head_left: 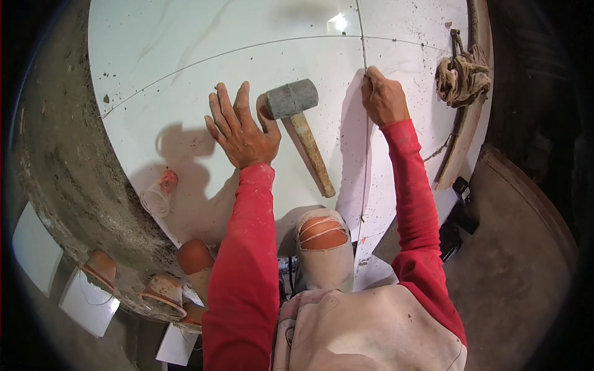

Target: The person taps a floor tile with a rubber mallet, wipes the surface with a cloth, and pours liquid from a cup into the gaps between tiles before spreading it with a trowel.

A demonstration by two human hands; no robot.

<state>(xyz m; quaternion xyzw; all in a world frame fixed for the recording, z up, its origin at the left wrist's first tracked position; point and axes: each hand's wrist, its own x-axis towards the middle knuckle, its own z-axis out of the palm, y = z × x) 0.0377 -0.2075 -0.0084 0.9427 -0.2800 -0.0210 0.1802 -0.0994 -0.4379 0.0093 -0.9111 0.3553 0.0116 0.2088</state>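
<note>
White tiles (260,25) laid edge to edge; joint (364,52) looks unfilled. Left hand (247,139) splayed palm-down, apparently empty; right hand (387,99) curled closed at joint, contents hidden. Rubber mallet (292,98) lies between.

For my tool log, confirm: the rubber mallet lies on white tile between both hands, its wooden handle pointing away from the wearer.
No: the head view shows the wooden handle pointing toward the wearer. The rubber mallet does lie on white tile between left hand and right hand.
</note>
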